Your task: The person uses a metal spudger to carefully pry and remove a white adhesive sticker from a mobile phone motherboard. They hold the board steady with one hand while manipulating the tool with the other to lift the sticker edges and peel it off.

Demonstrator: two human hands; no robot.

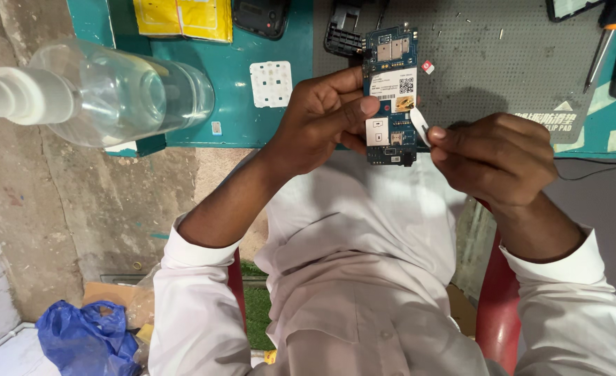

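Left hand (318,118): fingers closed on a blue phone circuit board (391,94), held upright above the counter (266,125) edge. Right hand (493,157): fingers pinched on a small white pry tool (419,127), tip touching the board's lower right edge. Nearby: clear spray bottle (106,90), white keypad (271,83), grey mat (489,63).

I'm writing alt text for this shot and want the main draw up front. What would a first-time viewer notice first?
At centre, the left hand holds a blue circuit board upright, while the right hand presses a small white pry tool to its edge. At upper left, a large clear spray bottle looms close to the camera over the teal bench. A blue plastic bag lies on the floor at lower left.
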